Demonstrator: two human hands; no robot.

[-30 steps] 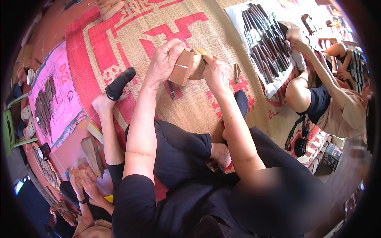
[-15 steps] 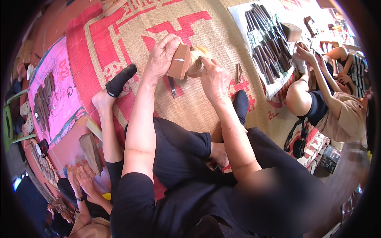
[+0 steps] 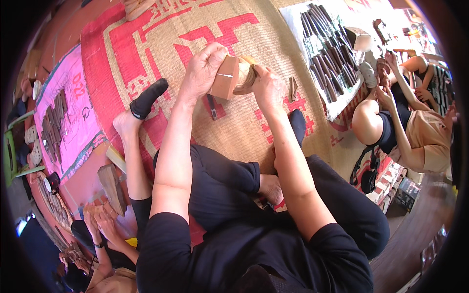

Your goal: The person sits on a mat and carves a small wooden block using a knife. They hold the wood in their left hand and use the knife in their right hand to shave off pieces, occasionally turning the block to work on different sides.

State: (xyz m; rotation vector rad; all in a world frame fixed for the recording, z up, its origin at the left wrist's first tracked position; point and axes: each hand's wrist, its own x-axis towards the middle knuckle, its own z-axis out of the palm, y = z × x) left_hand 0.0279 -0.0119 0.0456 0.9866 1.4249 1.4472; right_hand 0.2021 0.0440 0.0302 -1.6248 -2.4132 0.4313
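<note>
My left hand (image 3: pixel 204 68) is closed round a wood carving with a flat, reddish-brown block base (image 3: pixel 224 80) marked by a short white streak. Its paler, rounded carved part (image 3: pixel 244 78) points right, toward my right hand (image 3: pixel 269 90). The fingers of that hand are bent and pinched at the far edge of the carved part; whether a small thing is between them is hidden. Just below the base, a dark narrow tool with a metal end (image 3: pixel 212 107) lies on the mat. A thin brown piece (image 3: pixel 292 90) lies right of my right hand.
A red-and-straw woven mat (image 3: pixel 234 132) spreads beneath me. Many dark-handled tools (image 3: pixel 330 56) lie in rows on a white cloth at right, others (image 3: pixel 54 119) on a pink cloth at left. One person (image 3: pixel 425 132) sits at right, another (image 3: pixel 112 234) at lower left.
My right hand has shifted slightly right, its fingers now curled in at the carving's edge. The carving has moved a little right and turned slightly. The person at right has moved their hands.
</note>
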